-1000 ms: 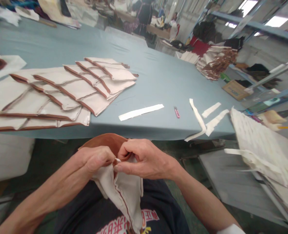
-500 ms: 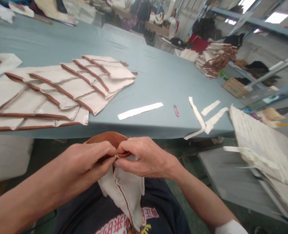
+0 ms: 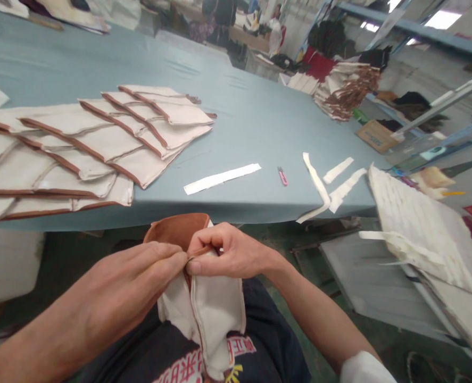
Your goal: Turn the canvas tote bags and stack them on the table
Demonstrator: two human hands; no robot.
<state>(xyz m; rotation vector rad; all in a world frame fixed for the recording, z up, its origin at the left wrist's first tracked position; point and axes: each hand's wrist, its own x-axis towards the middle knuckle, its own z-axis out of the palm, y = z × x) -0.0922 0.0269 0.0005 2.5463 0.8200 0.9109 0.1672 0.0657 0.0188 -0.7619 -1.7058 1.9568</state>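
Over my lap hangs a cream fabric piece (image 3: 215, 303) with a brown lining, its seam running down the middle and its top edge curved open. My left hand (image 3: 148, 271) pinches the edge at the top of the seam; its fingertips are partly hidden. Right beside it, my right hand (image 3: 223, 250) grips the same edge between thumb and curled forefinger. The two hands nearly touch at the seam. Beyond them on the table lie a white strip (image 3: 222, 178) and pink-handled thread snips (image 3: 282, 176).
A blue-green covered table (image 3: 243, 133) spans the front. Overlapping cream pieces with brown edges (image 3: 112, 143) lie at its left. Several off-white strips (image 3: 317, 181) are near the right corner. A pale stack (image 3: 427, 229) stands at right, with a cardboard box (image 3: 377, 136) behind.
My left fingers have flattened closer together over the seam edge. The brown-lined opening shows wider behind my hands. The whole view has shifted slightly, with the table things appearing further left.
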